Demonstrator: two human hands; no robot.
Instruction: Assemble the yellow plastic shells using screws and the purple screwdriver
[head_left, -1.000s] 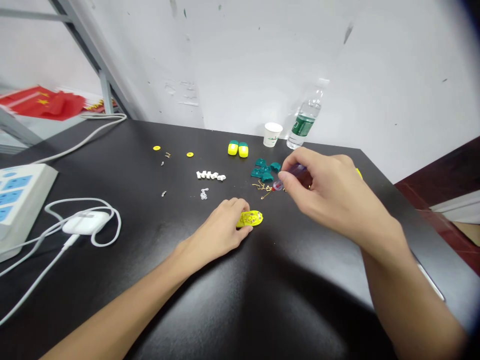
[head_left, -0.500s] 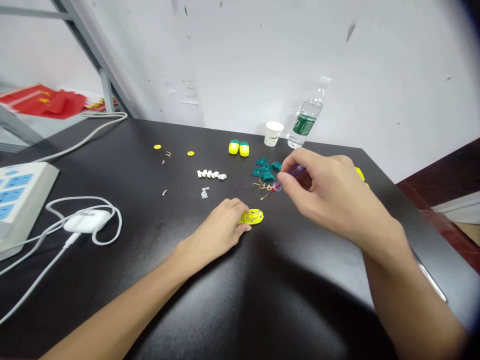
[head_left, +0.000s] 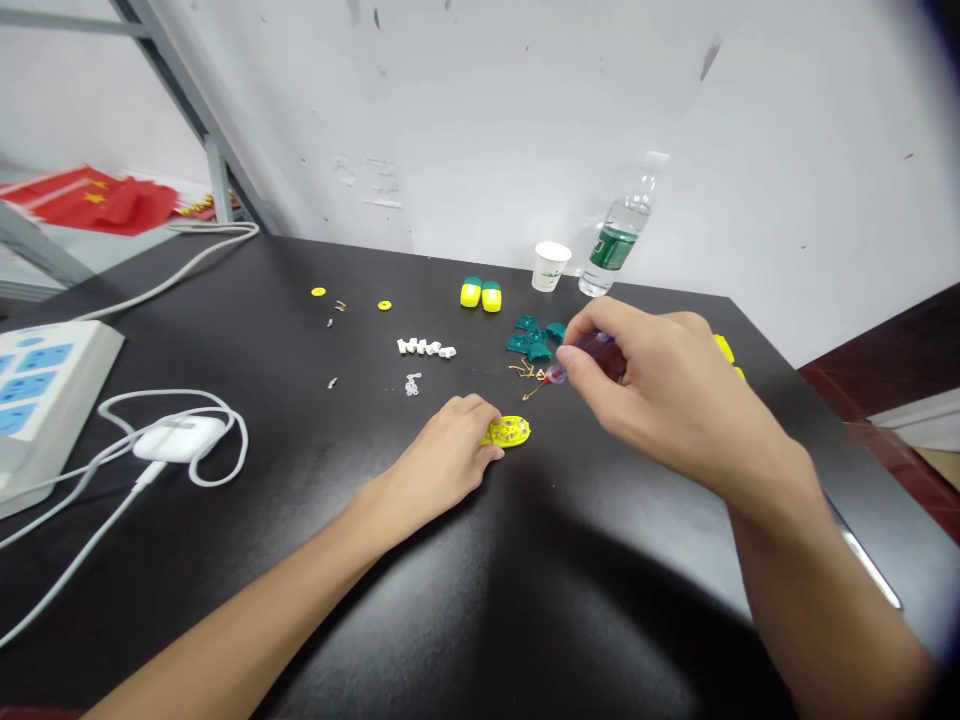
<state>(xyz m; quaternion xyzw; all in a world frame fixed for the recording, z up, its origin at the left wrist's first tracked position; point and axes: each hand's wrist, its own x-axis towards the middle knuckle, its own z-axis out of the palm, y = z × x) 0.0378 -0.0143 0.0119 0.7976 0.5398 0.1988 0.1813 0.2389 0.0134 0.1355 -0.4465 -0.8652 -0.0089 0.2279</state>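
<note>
Fingers (head_left: 600,318) of right hand (head_left: 664,400) pinching a small purple screwdriver (head_left: 592,347), left fingers (head_left: 480,412) holding a yellow plastic part (head_left: 510,432)

No readable text, green bottle label (head_left: 613,249) too blurred

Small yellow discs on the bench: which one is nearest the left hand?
The small yellow disc on the right of the pair sits closest to the left hand; its twin lies farther left.

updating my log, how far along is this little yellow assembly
Done: the yellow oval plastic piece looks partly fitted with small parts. In hand: the right hand holds a slim purple-handled tool; the left hand steadies the piece. Remaining: loose teal plastic pieces, white pieces.
</note>
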